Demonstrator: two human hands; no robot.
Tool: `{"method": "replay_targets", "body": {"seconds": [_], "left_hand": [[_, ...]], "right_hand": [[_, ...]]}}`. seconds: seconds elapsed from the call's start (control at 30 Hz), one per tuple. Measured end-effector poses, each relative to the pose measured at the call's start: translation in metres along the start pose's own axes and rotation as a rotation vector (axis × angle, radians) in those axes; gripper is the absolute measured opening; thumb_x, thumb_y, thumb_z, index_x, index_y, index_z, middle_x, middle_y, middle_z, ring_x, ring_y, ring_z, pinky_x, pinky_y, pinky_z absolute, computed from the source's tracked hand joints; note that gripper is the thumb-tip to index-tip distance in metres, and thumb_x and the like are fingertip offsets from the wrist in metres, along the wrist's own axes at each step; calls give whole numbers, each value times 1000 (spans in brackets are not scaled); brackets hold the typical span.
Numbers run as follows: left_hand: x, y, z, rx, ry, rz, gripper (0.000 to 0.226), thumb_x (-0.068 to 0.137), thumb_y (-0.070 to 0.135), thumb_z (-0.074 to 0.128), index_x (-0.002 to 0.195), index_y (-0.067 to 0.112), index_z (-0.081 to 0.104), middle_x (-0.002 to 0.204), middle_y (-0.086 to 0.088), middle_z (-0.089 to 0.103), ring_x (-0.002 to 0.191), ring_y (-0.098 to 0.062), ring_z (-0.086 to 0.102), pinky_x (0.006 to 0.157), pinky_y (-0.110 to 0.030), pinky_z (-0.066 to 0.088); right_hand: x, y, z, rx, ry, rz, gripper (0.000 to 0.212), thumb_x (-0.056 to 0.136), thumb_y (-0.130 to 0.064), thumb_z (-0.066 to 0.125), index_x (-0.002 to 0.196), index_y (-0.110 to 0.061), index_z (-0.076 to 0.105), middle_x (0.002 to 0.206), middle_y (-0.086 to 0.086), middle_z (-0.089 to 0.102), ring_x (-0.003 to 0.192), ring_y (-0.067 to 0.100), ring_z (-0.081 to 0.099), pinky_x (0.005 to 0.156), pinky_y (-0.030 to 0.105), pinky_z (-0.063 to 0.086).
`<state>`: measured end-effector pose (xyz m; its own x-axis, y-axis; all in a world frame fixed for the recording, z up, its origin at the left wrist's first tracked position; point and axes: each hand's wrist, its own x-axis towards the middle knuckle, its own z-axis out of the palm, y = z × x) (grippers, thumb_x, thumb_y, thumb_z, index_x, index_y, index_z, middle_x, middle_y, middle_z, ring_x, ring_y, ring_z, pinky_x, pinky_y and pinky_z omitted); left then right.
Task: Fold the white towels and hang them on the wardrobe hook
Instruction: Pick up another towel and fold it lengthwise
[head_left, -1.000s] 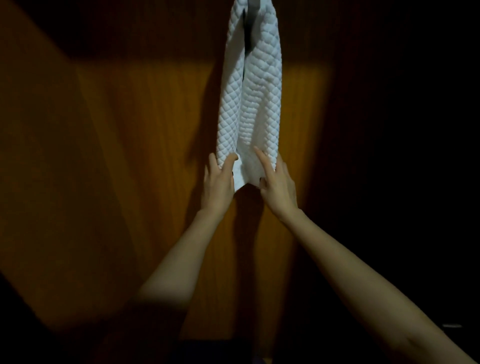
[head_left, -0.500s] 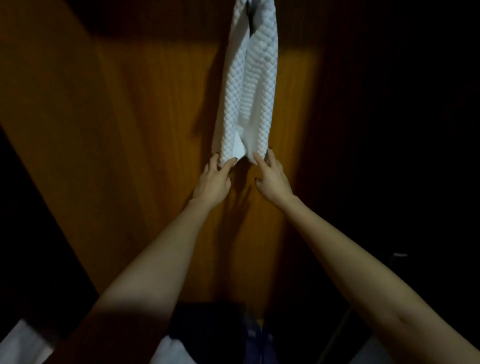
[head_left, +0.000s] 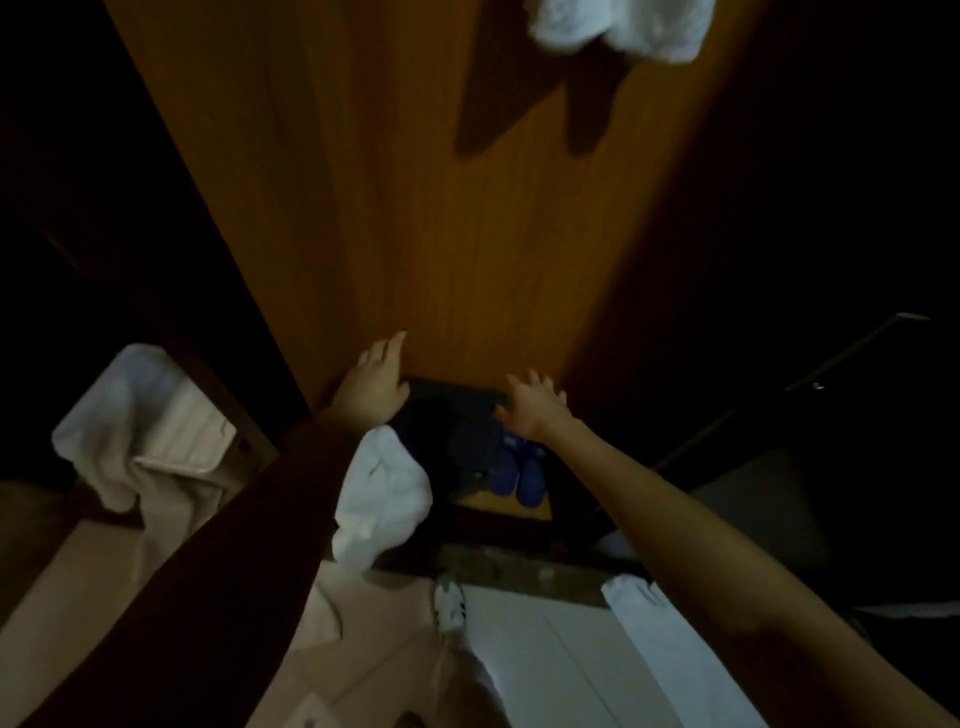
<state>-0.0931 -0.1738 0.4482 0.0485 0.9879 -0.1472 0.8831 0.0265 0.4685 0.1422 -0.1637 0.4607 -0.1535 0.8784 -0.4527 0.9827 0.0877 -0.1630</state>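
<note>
Dimly lit, a crumpled white cloth (head_left: 140, 410), likely another towel, lies at left. The left hand (head_left: 375, 387) and right hand (head_left: 530, 410) hang spread and empty before the wardrobe panel (head_left: 415, 208). Top right dangles the hung towel (head_left: 618, 26): probably soft, light, best pinched by corners.

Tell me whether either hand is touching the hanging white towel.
Apart. Head view: the left hand and right hand are low, the white towel at the top, bare wardrobe panel between.

Blue slippers (head_left: 523, 472), side by side
</note>
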Motion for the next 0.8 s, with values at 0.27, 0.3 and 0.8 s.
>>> {"method": "replay_targets", "body": {"seconds": [0.27, 0.3, 0.8], "left_hand": [[-19, -132, 149, -57, -11, -126, 70, 91, 13, 60, 149, 5, 22, 151, -22, 29, 136, -38, 34, 111, -43, 27], [-17, -147, 171, -86, -20, -172, 69, 90, 11, 60, 149, 7, 23, 151, -21, 29, 137, -37, 33, 112, -43, 26], [88, -310, 401, -170, -8, -376, 72, 88, 20, 61, 149, 18, 22, 144, -13, 38, 130, -29, 41, 104, -42, 39]], "right_hand": [[81, 7, 183, 1, -138, -48, 59, 99, -39, 49, 151, -23, 26, 153, 17, 26, 139, 41, 25, 109, 57, 28], [95, 6, 207, 8, -135, -64, 59, 98, -38, 50, 150, -23, 27, 151, 17, 30, 137, 40, 28, 108, 56, 31], [324, -50, 406, 104, -50, -315, 59, 96, -19, 50, 150, -29, 30, 143, 15, 41, 127, 36, 42, 105, 49, 39]]}}
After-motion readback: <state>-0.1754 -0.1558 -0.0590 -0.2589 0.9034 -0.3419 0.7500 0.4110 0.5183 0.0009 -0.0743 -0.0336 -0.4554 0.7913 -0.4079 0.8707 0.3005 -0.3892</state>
